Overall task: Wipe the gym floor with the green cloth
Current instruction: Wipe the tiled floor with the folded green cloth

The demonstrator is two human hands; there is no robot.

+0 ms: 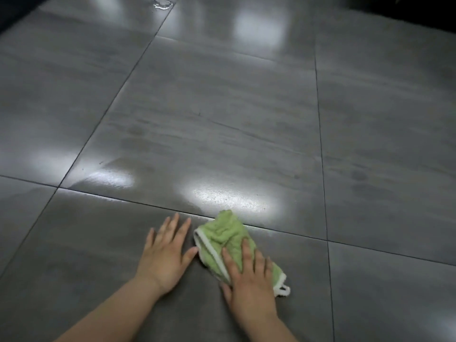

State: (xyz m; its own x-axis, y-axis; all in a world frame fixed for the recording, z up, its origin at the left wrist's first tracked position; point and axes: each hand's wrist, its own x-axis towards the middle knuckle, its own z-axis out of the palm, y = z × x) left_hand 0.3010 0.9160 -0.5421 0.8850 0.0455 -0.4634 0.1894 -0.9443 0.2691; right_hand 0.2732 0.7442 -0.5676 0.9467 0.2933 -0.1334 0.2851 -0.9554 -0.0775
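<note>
A crumpled green cloth [225,234] with white trim and a small white loop lies on the grey tiled gym floor [222,119], across a tile joint near the bottom of the view. My right hand [249,285] presses flat on the near half of the cloth with straight fingers. My left hand [166,253] rests flat on the bare tile just left of the cloth, fingers spread, its thumb tip close to the cloth's white edge.
Large glossy grey tiles with dark joints stretch ahead, with bright light reflections. A damp sheen covers the tile just beyond the cloth. A small puddle [162,4] glints at the far top. Dark edges border the top corners.
</note>
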